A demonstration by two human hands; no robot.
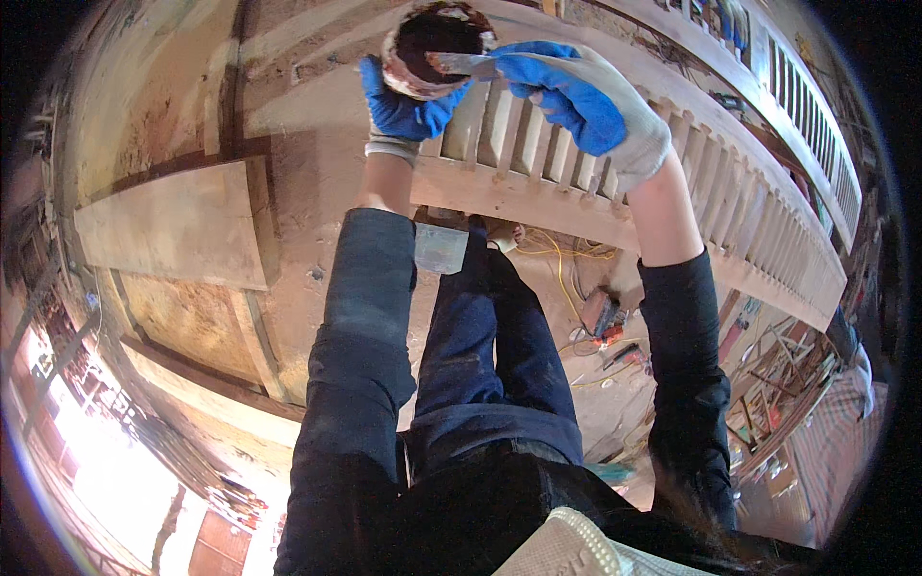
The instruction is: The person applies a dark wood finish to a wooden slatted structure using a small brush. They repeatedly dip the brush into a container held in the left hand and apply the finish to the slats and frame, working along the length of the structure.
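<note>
Both gloved, our left hand (408,101) grips a paint tub (432,48), right hand (586,96) grips a scraper (461,64); slatted frame (615,192) looks mostly bare at upper right.

The dusty floor (317,317) carries everything here, and the long slatted wooden frame (576,182) serves as the landmark. That frame runs from the upper middle down toward the right. Left of it, well apart, a broad flat wooden board (173,226) lies on low timbers. Just below the frame, a tangle of yellow cord (567,259) is strewn on the floor, and beside the cord sits a reddish power tool (603,317). Further below the frame, to the right, small wood offcuts (768,384) lie scattered.
</note>
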